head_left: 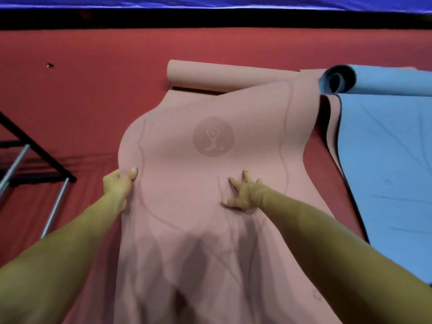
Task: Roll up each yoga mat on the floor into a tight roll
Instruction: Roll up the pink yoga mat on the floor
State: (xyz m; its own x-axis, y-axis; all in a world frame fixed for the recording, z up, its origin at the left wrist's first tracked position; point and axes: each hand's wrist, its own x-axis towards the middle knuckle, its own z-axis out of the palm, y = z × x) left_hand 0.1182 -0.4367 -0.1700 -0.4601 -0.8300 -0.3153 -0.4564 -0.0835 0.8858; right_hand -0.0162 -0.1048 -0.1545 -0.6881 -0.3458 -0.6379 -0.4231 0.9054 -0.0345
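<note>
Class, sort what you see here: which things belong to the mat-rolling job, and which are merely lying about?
Belongs to the job:
pink mat, gripped by the left hand, pressed by the right hand
blue mat

Lying about:
metal frame
small dark speck on the red floor

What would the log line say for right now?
left hand: grips pink yoga mat edge | right hand: presses mat, fingers spread | far end curled | blue yoga mat: beside

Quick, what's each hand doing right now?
Left hand: grips the left edge of the pink yoga mat, thumb on top.
Right hand: open, spread fingertips pressing on the pink yoga mat, holding nothing.
</note>
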